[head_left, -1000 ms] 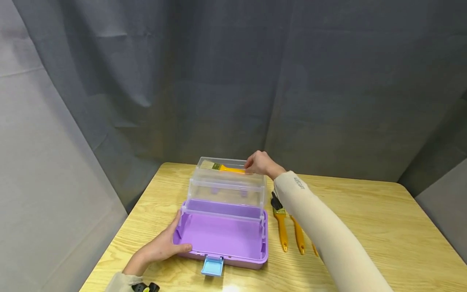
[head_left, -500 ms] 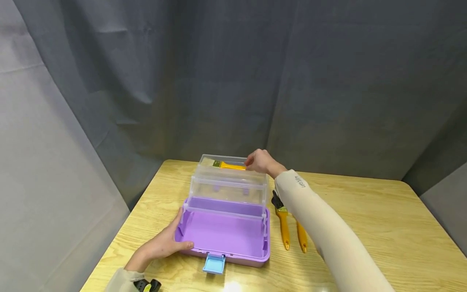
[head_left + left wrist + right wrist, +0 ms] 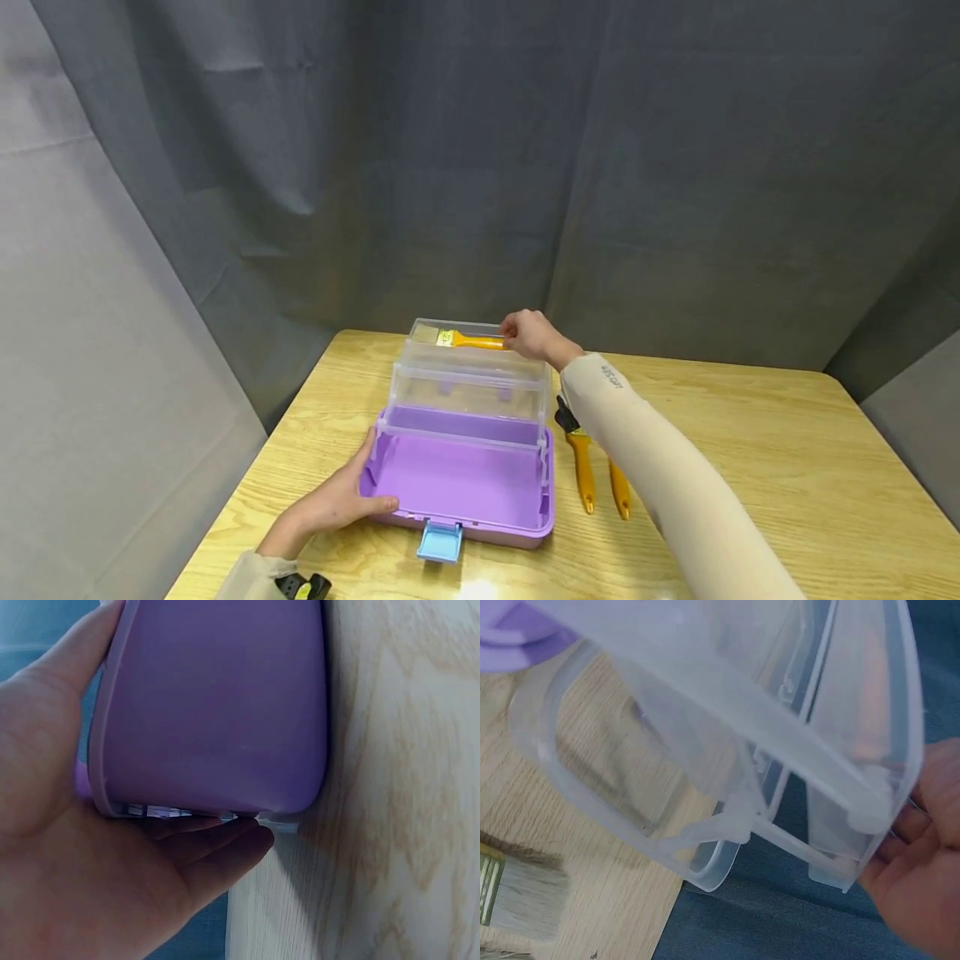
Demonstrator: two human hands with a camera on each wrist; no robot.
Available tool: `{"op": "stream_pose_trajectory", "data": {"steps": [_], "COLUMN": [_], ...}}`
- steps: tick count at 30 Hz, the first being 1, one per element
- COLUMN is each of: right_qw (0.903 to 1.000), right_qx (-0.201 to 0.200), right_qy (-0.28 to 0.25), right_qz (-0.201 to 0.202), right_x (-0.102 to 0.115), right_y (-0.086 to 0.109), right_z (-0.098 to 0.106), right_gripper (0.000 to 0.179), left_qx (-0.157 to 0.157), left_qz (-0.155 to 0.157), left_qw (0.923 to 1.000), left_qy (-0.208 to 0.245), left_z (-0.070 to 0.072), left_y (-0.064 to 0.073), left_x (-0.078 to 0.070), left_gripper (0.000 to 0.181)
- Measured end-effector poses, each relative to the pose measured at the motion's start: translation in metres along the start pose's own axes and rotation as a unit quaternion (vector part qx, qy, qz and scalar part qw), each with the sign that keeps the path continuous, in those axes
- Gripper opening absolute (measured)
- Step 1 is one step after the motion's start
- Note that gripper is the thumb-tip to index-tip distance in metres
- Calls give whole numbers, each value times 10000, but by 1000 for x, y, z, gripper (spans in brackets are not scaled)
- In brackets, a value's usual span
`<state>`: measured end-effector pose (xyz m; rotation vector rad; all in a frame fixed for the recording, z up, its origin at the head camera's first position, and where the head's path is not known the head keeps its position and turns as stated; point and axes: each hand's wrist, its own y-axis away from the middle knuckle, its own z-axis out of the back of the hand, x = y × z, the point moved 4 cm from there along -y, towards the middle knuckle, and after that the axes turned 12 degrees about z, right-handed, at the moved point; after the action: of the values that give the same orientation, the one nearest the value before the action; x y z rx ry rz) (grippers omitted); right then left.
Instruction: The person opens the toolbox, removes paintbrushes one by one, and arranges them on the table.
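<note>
A purple toolbox (image 3: 457, 479) stands with its clear fold-out trays (image 3: 468, 392) raised at the back. My left hand (image 3: 333, 504) grips its left end; the thumb lies over the near rim and the fingers reach along the far side, as the left wrist view shows the box wall (image 3: 214, 705) between them. In the top tray lies a flat paintbrush (image 3: 476, 342) with an orange handle, bristles to the left. My right hand (image 3: 534, 335) pinches the handle's right end. In the right wrist view this hand (image 3: 926, 862) is at the tray's outer corner, the fingertips partly hidden behind it.
To the box's right lie a second paintbrush (image 3: 582, 471) and another orange handle (image 3: 620, 490), partly covered by my right sleeve (image 3: 652, 450). A light blue latch (image 3: 440, 542) hangs open at the front. A dark curtain (image 3: 450, 167) stands behind the wooden table (image 3: 750, 467).
The paintbrush in the top tray has rolled slightly, so its ferrule now shows a brighter face. My right hand has shifted a little to the left. The left hand stays on the toolbox.
</note>
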<state>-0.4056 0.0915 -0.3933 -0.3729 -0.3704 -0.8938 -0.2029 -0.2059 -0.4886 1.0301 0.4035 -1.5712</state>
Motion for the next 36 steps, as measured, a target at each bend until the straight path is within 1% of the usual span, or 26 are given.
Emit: {"op": "stream_pose_trajectory", "data": {"steps": [3, 8, 13, 14, 20, 22, 25, 30, 36], "right_qw": [9998, 9992, 9974, 9972, 9987, 9989, 9992, 9990, 9981], "right_qx": [-108, 92, 102, 127, 346, 333, 255, 94, -199], "right_qy": [-161, -269, -287, -311, -104, -1, 17, -223, -559], "right_qz": [-59, -273, -651, -669, -362, -332, -321, -369, -134], "right_x": [1, 0, -3, -2, -1, -1, -2, -4, -1], "right_y": [0, 2, 4, 3, -1, -2, -1, 1, 5], "right_z": [2, 0, 2, 1, -2, -2, -3, 0, 9], "right_gripper": [20, 21, 22, 23, 22, 22, 22, 23, 24], "left_qx": [-23, -33, -8, 5, 50, 70, 76, 63, 84], "left_qz": [19, 86, -17, -39, -57, -81, -112, -133, -121], "left_qw": [10000, 10000, 10000, 10000, 9999, 9999, 9998, 9999, 9999], "left_qy": [2, -15, -13, 4, 102, 134, 118, 80, 56], "left_z": [0, -1, -1, -1, -1, -2, -3, -3, -3], "left_y": [0, 0, -2, -2, -4, -5, -6, -7, -11], "left_x": [-1, -2, -2, -3, -5, -6, -6, -7, -6], "left_gripper": [115, 116, 116, 116, 116, 115, 115, 115, 116]}}
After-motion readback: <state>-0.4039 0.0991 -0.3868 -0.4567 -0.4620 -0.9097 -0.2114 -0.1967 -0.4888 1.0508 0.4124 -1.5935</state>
